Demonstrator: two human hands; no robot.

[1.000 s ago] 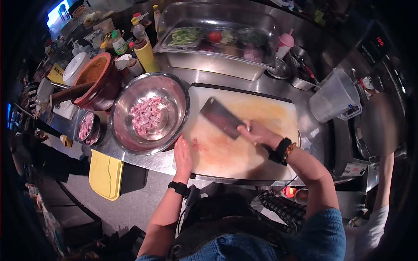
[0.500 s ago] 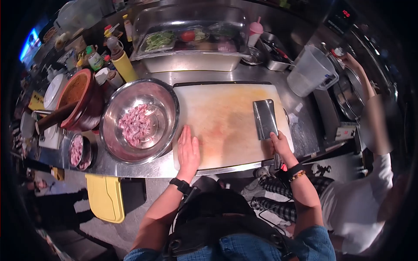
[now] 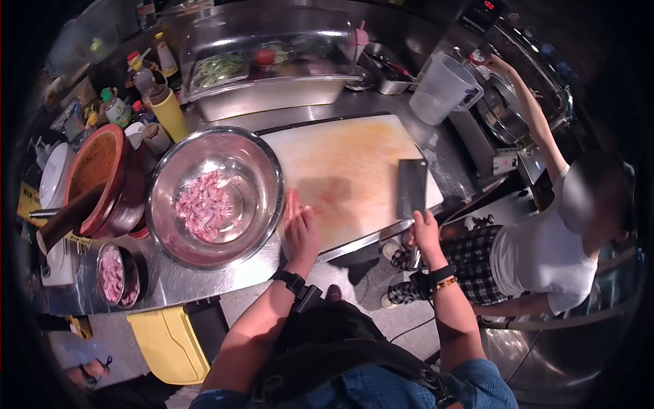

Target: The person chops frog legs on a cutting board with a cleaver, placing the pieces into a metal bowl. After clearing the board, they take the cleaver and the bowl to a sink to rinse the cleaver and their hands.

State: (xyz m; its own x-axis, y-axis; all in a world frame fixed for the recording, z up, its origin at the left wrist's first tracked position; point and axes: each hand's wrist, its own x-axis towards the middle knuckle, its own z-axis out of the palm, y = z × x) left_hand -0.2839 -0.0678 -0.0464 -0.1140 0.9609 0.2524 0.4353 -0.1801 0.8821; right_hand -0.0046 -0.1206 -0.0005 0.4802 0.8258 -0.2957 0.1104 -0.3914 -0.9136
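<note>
My right hand [image 3: 426, 235] grips the handle of a cleaver [image 3: 411, 189], whose broad blade overlaps the right edge of a white cutting board [image 3: 354, 160]. At the board's front left, my left hand [image 3: 302, 230] rests with its fingers stretched out and holds nothing. Orange and reddish stains mark the board. Close beside my left fingertips stands a big steel mixing bowl [image 3: 262, 228], with strips of raw pink meat [image 3: 206, 206] lying in it.
To the left are a clay mortar [image 3: 122, 204] with a wooden pestle [image 3: 71, 218], a small bowl of meat [image 3: 110, 273] and several bottles [image 3: 168, 112]. Behind the board are a lidded vegetable tray [image 3: 272, 95] and a plastic pitcher [image 3: 439, 88]. Another person [image 3: 545, 262] reaches over the right side.
My view has turned, so the bowl and board appear shifted. The cleaver has moved toward the board's right edge, still in my right hand. My left hand stays near the bowl.
</note>
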